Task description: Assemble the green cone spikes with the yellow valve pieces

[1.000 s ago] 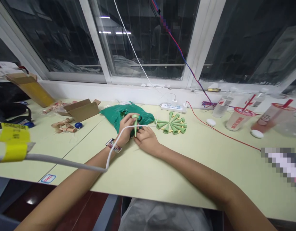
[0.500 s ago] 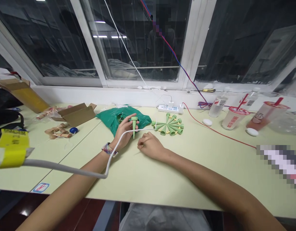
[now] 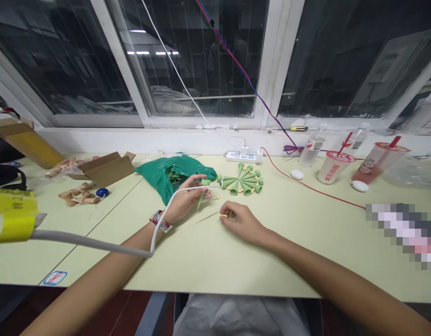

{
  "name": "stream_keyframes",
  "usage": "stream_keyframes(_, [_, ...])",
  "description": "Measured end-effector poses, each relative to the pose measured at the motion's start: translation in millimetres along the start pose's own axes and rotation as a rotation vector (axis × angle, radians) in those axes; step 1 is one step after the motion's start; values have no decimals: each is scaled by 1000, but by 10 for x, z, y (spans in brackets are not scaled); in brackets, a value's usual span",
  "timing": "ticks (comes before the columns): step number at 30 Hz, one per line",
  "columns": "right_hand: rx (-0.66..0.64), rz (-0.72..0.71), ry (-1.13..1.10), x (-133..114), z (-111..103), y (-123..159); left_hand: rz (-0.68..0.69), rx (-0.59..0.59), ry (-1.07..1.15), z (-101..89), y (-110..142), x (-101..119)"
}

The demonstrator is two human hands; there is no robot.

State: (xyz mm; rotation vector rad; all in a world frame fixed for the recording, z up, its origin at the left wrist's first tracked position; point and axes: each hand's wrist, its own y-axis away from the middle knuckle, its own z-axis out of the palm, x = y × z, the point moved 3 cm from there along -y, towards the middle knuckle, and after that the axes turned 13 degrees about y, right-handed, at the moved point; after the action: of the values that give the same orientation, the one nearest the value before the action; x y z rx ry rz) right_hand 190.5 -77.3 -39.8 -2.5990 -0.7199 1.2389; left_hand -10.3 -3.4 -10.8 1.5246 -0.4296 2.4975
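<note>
My left hand [image 3: 180, 204] is closed around a green plant-watering spike [image 3: 200, 201], its narrow tip pointing down over the table. To its right, my right hand [image 3: 242, 223] pinches a small yellowish piece [image 3: 223, 215] between thumb and fingertips; a thin blurred strand [image 3: 205, 218] runs leftward from there. A tiny yellow valve-like part [image 3: 216, 198] lies between the hands. Just behind them, more green spikes with yellow bits are laid out in a ring [image 3: 240, 179]. Beyond my left hand, the green plastic bag [image 3: 156, 170] gapes, with green pieces inside.
A white cable [image 3: 154, 233] crosses in front of my left wrist. Wooden toys with a blue ball [image 3: 102, 192] and a cardboard box [image 3: 105, 169] lie left. A power strip [image 3: 241, 157] sits at the back; drink cups [image 3: 336, 166] and white oval objects [image 3: 296, 174] stand right.
My right hand has moved right, away from the left hand, with the yellowish piece showing in its pinch. The spike in my left hand has tilted. The tiny yellow part now shows on the table.
</note>
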Motion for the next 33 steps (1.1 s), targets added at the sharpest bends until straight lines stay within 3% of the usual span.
stream_keyframes(4, [180, 85, -207, 99, -61, -44, -70, -102, -73, 95, 87, -140])
stream_keyframes(8, [255, 137, -360, 91, -38, -62, -100, -198, -160, 224, 208, -228])
stream_keyframes(16, [342, 123, -267, 90, -113, -53, -185, -222, -19, 305, 244, -244])
stream_keyframes(24, [327, 33, -199, 124, -108, -65, -158, -193, -75, 248, 223, -265])
stream_keyframes(33, [357, -51, -70, 66, -186, -27, -121, -182, -148, 349, 251, -196])
